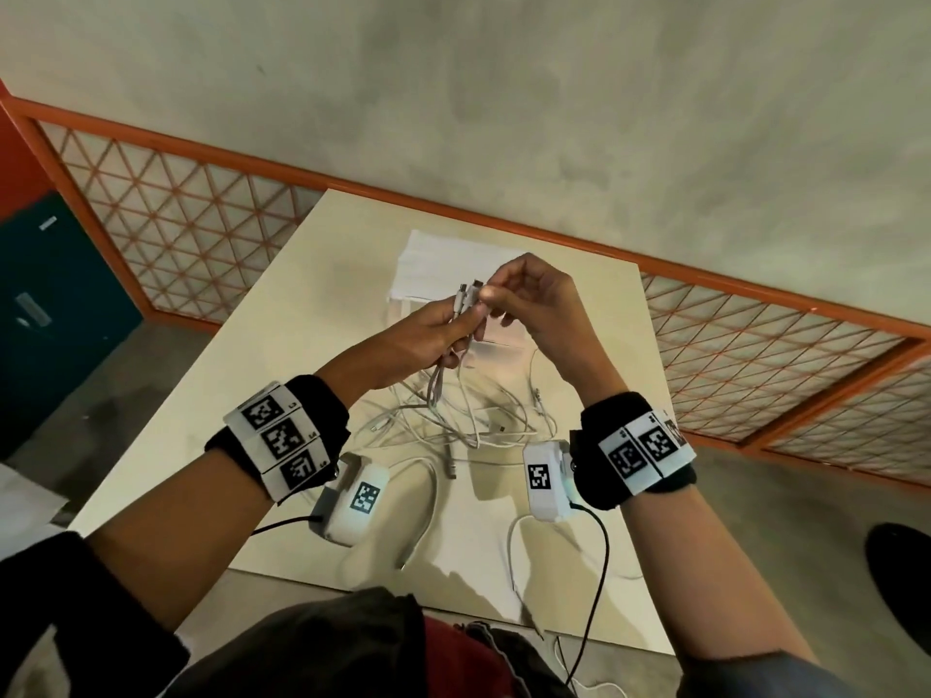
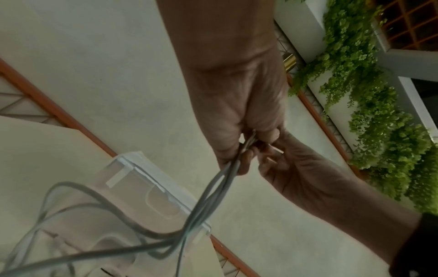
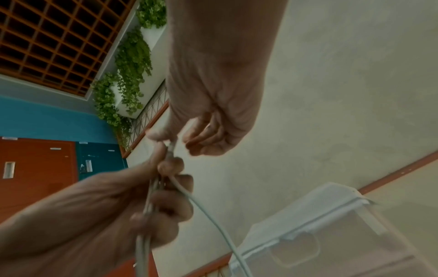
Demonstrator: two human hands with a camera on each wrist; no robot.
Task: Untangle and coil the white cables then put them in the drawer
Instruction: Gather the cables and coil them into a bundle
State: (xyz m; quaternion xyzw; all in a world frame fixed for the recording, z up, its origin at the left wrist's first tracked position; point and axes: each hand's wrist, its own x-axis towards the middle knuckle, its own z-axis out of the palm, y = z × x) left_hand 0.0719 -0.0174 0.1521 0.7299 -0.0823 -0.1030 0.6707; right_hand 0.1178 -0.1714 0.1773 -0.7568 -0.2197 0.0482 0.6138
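Above the table, my left hand (image 1: 443, 327) grips a bunch of white cables (image 1: 436, 382) just below their plugs (image 1: 466, 294), which stick up side by side. With thumb and forefinger, my right hand (image 1: 491, 294) pinches one plug at the top of the bunch. From the left hand (image 2: 237, 150) the held cables (image 2: 213, 189) run down into a loose tangle (image 1: 453, 423) on the table. One strand (image 3: 213, 221) curves away below the right hand (image 3: 180, 138). Behind the hands, on the far side, sits the white plastic drawer unit (image 1: 433, 254), its front hidden in the head view.
The pale table (image 1: 242, 395) is small, and more cable loops (image 1: 514, 541) lie near its front edge. An orange lattice railing (image 1: 191, 209) runs behind it. Teal and orange lockers (image 1: 55, 304) stand at the left. A dark shoe (image 1: 902, 571) is on the floor at right.
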